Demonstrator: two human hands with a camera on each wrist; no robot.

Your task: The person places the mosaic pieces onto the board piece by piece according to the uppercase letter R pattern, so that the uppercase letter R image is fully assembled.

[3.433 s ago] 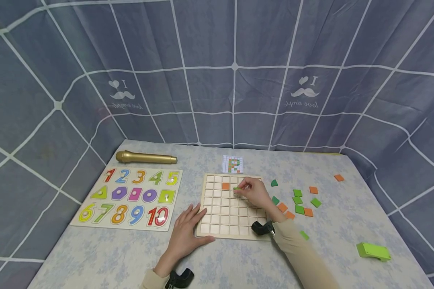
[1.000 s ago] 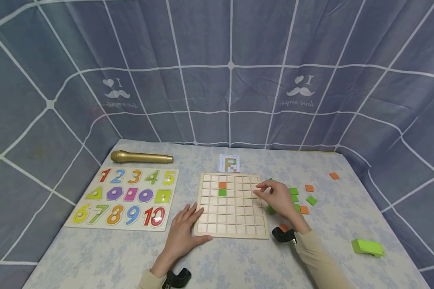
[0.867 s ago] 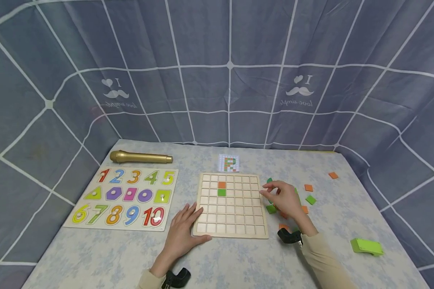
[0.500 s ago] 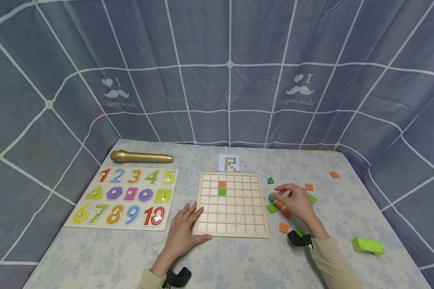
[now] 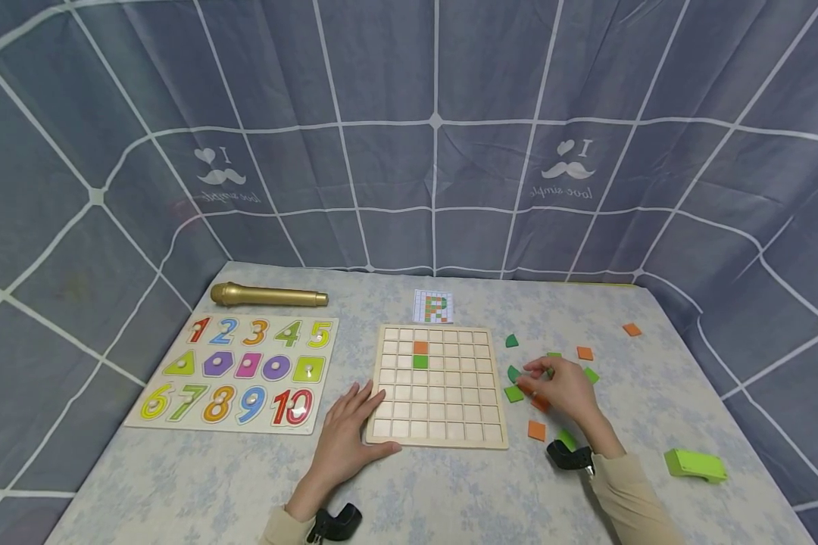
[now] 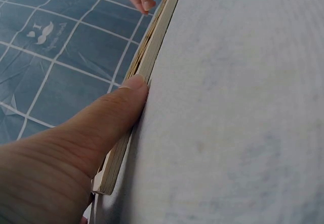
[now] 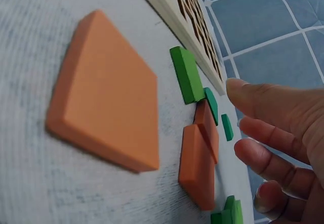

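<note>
My left hand (image 5: 341, 435) rests at the near left corner of a wooden grid board (image 5: 450, 393). Its fingers lie along the left edge, and the left wrist view shows the thumb (image 6: 116, 112) against the front edge. An orange square tile (image 5: 420, 347) sits in the grid with a green square tile (image 5: 419, 362) directly below it. Right of the board, my right hand (image 5: 562, 386) hovers over loose tiles, partly hiding them. In the right wrist view its thumb and fingers are apart, with nothing between them, near overlapping orange tiles (image 7: 197, 168) and a green tile (image 7: 186, 74).
A small pattern card (image 5: 433, 306) lies behind the board. To the left are a number-and-shape puzzle board (image 5: 228, 382) and a gold microphone (image 5: 269, 295). A light-green block (image 5: 695, 465) sits at the right, and an orange tile (image 5: 632, 329) lies far right.
The green tile pinched by my right hand earlier now sits in the grid below the orange one. That hand has since moved right, off the board to the loose tiles. My left hand stays put.
</note>
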